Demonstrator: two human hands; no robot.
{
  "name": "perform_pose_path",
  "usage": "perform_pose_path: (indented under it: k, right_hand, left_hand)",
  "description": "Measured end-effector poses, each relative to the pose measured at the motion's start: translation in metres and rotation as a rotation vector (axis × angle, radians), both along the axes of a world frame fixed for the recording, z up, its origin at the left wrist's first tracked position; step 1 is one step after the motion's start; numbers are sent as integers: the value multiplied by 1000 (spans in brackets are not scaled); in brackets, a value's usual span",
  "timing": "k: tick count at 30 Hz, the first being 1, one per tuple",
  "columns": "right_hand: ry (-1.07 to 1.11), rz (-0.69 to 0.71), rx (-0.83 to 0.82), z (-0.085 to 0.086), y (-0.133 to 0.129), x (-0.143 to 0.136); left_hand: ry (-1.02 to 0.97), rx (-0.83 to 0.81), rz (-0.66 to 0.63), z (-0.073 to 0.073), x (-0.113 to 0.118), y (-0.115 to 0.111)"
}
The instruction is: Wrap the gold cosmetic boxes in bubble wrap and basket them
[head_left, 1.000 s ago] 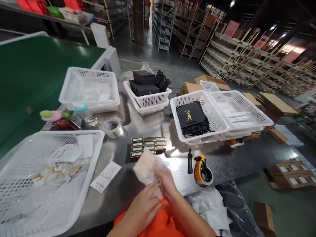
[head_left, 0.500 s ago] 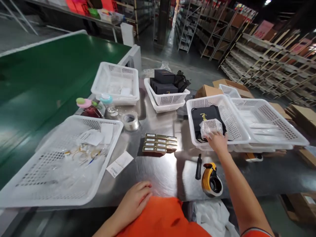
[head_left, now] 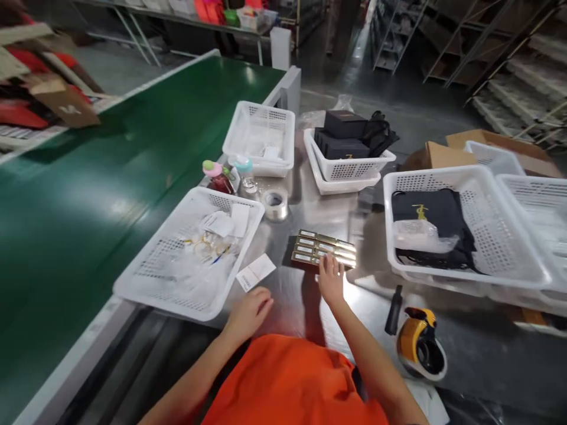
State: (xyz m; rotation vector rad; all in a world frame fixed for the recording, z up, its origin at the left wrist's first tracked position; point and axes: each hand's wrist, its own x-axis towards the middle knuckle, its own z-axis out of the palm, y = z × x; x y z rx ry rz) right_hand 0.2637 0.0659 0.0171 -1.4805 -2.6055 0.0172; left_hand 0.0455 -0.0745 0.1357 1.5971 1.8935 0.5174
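Small gold boxes with white labels (head_left: 306,242) lie in close rows on the metal table. My right hand (head_left: 331,282) reaches onto their front row, its fingers spread and touching the boxes without visibly lifting any. Near the table's front edge rests my left hand (head_left: 248,314), holding nothing, its fingers loosely curled and the thumb apart. Just beyond it is a printed paper slip (head_left: 256,272). At the right, a bubble-wrapped item (head_left: 420,236) lies on a black pouch with a gold logo (head_left: 436,206) inside a white basket (head_left: 509,248).
A tape dispenser (head_left: 414,342) and a black-handled tool (head_left: 393,310) lie at front right. On the left are a basket of plastic bags (head_left: 155,248), a clear tape roll (head_left: 274,205) and drink bottles (head_left: 218,179). Black boxes (head_left: 343,147) fill a rear basket. A green conveyor (head_left: 155,130) runs alongside.
My right hand has let go of the bubble-wrapped item in the right basket and moved left to the gold boxes. The view has turned left; my left hand stays near the table edge.
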Motion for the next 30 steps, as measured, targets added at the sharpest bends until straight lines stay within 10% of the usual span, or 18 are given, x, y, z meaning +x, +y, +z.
perform_pose_path:
  k: [9,15,21,30]
  right_hand:
    - [96,68,6,-15,-5,12]
    - [558,-248,-478,-1,-36,45]
    - [1321,-703,-942,24,-73,63]
    - [1584,-646,-1342,64,-74,15]
  left_hand:
    - [569,-167,565,-16,-143,10]
    - [656,-220,519,-30,-149,5]
    - [736,-6,665,-1,-154,-6]
    - [613,104,839,31,-147,9]
